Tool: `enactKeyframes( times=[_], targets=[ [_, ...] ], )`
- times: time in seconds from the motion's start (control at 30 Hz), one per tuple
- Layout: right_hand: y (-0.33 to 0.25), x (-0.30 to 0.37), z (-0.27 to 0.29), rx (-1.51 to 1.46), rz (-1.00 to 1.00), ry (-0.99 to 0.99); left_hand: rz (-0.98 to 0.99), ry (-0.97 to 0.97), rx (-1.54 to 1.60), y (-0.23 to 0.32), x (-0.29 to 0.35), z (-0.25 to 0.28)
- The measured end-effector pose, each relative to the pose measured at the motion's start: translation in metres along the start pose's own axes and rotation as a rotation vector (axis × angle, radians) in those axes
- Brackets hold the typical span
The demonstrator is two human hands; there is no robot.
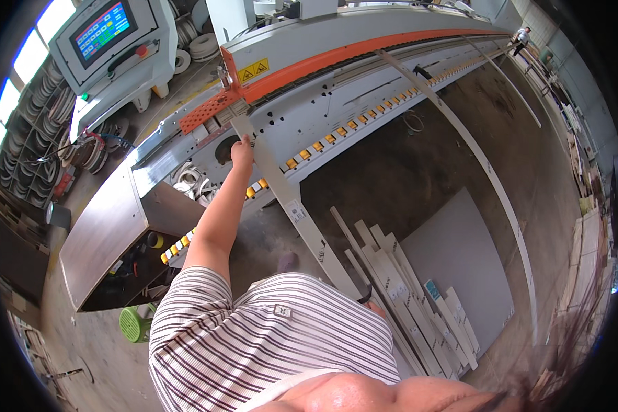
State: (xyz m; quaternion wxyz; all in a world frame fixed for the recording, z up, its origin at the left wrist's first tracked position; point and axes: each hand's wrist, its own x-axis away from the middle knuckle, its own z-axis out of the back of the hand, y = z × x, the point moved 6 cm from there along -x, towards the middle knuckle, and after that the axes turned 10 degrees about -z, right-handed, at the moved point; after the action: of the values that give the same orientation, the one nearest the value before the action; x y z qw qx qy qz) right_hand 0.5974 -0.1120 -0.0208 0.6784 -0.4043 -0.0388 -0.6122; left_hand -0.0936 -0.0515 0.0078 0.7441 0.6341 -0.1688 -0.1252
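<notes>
A long narrow light-grey board (301, 218) with a small label slants from the edge of the machine toward my body. My left hand (242, 152) is closed on the board's left edge near its far end, my arm stretched out over the yellow rollers (290, 164). At the near end of the board, beside my striped shirt, only a small part of my right hand (376, 310) shows. A black band lies next to it. The fingers of that hand are hidden.
The long machine (364, 55) with an orange strip runs to the far right, and its control screen (104, 33) stands at the left. Two more long strips (475, 147) rest across the rollers. Stacked boards (398, 281) lean beside a grey panel (463, 254). A green stool (136, 323) stands left.
</notes>
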Motion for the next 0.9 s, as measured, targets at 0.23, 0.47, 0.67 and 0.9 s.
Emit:
enactKeyframes(
  times=[0.23,0.47,0.67,0.9],
  targets=[
    [-0.111,-0.010,0.047,0.381,0.133,0.160,0.014,0.212,-0.193,0.002,-0.014,-0.013],
    [-0.178,-0.014,0.041,0.393,0.177,0.159,-0.018,0.241,-0.325,0.009,-0.030,-0.012],
    [-0.200,-0.015,0.054,0.385,0.127,0.143,-0.040,0.221,-0.313,0.014,-0.036,-0.013],
    [-0.208,-0.018,0.061,0.380,0.111,0.074,0.003,0.180,-0.324,0.028,-0.032,-0.015]
  ],
)
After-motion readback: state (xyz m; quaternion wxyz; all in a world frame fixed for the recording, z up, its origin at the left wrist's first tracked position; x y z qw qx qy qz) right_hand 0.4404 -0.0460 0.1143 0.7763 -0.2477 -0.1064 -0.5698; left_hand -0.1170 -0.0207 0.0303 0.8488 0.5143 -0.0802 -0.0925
